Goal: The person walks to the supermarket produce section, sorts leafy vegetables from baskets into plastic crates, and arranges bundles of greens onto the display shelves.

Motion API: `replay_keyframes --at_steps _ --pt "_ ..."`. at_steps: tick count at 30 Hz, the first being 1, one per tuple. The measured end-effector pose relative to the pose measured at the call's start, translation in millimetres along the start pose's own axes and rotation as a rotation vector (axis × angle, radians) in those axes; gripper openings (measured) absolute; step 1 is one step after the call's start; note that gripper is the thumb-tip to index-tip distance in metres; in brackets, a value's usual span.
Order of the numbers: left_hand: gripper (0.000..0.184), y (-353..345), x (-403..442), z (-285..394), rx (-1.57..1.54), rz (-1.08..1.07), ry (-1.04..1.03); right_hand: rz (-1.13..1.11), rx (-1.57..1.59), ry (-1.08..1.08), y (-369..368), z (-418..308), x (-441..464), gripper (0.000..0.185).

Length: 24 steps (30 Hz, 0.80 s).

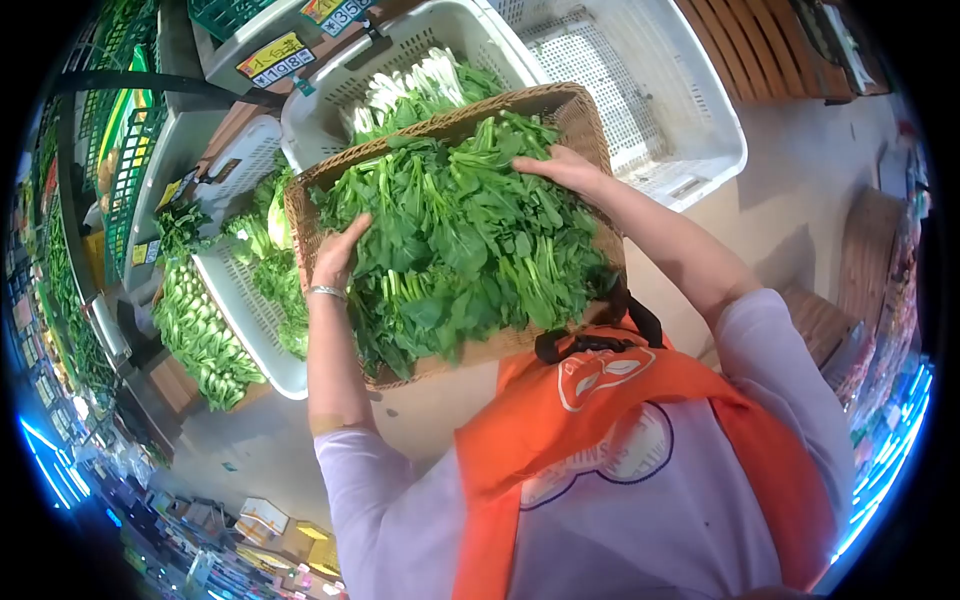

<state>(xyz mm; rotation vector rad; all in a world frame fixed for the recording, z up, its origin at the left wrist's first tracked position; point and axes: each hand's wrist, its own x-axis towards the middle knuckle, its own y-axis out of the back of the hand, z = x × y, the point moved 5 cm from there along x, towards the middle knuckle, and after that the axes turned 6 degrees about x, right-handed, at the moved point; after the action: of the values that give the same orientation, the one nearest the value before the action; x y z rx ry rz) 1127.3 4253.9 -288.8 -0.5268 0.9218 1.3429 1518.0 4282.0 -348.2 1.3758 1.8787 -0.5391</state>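
Note:
A wicker basket point(575, 108) heaped with leafy greens point(470, 235) is in front of my body, its near edge close to my orange apron point(590, 400). My left hand point(342, 252) reaches over the basket's left rim, its thumb along the edge of the greens. On the far right, my right hand point(562, 168) lies inside the rim with its thumb over the stems. Both hands clasp the pile from its sides. Their other fingers are hidden among the leaves or along the basket wall.
Beyond the basket is a white crate point(510, 60) with white-stemmed greens point(420, 90). To its right stands another white crate point(715, 130). At left are a crate point(290, 375) of lettuce, a pile of bok choy point(205, 335) and price signs point(275, 60). Wooden slats point(765, 45) are at upper right.

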Motion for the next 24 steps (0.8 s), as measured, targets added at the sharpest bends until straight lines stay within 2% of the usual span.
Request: replay_keyframes --at_steps 1,2,3,5,8,9,11,12,13,14,15,16,17,18,21,22,23,24 --pt "0.074 -5 -3 4 0.026 0.046 -0.072 -0.055 -0.051 0.06 -5 -20 -15 0.094" --pt "0.074 5 15 -11 0.11 0.037 -0.037 -0.108 -0.104 0.125 -8 -43 -29 0.095" --pt "0.065 0 10 -3 0.101 0.056 -0.171 -0.161 -0.155 0.184 -13 -59 -40 0.097" --pt "0.066 -8 2 4 0.002 -0.02 -0.152 -0.164 -0.173 0.166 -15 -48 -24 0.096" --pt "0.068 -7 13 6 0.019 -0.016 -0.219 -0.093 -0.138 0.14 -16 -44 -24 0.1" --pt "0.072 -5 9 7 0.038 -0.039 -0.168 -0.091 -0.14 0.146 -15 -46 -26 0.103" --pt "0.077 14 36 -34 -0.116 -0.113 -0.007 -0.089 -0.132 0.147 -14 -37 -27 0.109" --pt "0.074 11 29 -36 -0.136 -0.031 -0.089 -0.022 -0.106 0.126 -14 -18 -7 0.095" --pt "0.07 7 26 -34 -0.158 0.05 -0.177 -0.091 -0.044 0.123 -16 -21 -6 0.092" --pt "0.073 27 69 -72 -0.189 -0.037 -0.094 -0.164 0.016 0.117 -19 -24 -6 0.089" --pt "0.069 18 60 -68 -0.231 -0.029 -0.073 -0.236 0.076 0.106 -23 -27 -7 0.086" --pt "0.066 9 50 -61 -0.274 -0.021 -0.053 -0.291 0.117 0.109 -23 -28 -6 0.087" --pt "0.062 25 92 -102 -0.352 -0.125 -0.064 -0.334 0.137 0.122 -25 -29 -5 0.087" --pt "0.054 29 100 -110 -0.342 -0.025 -0.091 -0.373 0.15 0.14 -26 -27 -3 0.088" --pt "0.05 -3 64 -76 -0.455 -0.11 -0.017 -0.426 0.156 0.198 -31 -16 11 0.09" --pt "0.05 4 75 -87 -0.38 -0.027 -0.082 -0.434 0.157 0.216 -34 -13 16 0.091" --pt "0.068 6 77 -95 -0.405 -0.024 -0.053 -0.432 0.158 0.234 -35 -10 20 0.092" --pt "0.065 3 69 -88 -0.39 -0.043 -0.078 -0.429 0.165 0.252 -36 -8 23 0.093"
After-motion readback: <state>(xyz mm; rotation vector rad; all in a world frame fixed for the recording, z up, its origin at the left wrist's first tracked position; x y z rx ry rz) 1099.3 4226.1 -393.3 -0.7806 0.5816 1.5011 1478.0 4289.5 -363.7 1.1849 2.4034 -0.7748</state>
